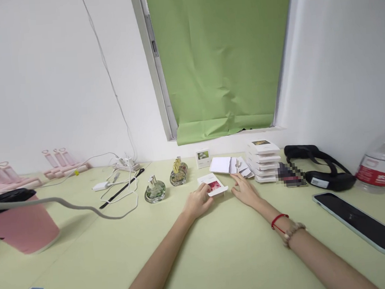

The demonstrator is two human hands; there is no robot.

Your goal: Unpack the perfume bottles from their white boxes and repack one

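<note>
My left hand [197, 201] is closed over the near left edge of a small white box [204, 179] with a pink flower picture; the box lies on the table with a flap standing out at its near end. To its right, my right hand [245, 191] rests with fingers stretched out, fingertips at the near edge of some white folded card pieces [220, 164]. Behind the held box stands another white box [203, 158] with a green and white picture. Left of my hands are glass perfume bottles with gold caps [177, 175] and one with silvery caps [154, 190].
A stack of white boxes [264, 160] rises to the right, beside a black headset [328, 175], a phone [361, 222] and a water bottle [379, 164]. On the left are a pink cup [24, 226], white cables [136, 199] and pink stands with tubes [61, 167].
</note>
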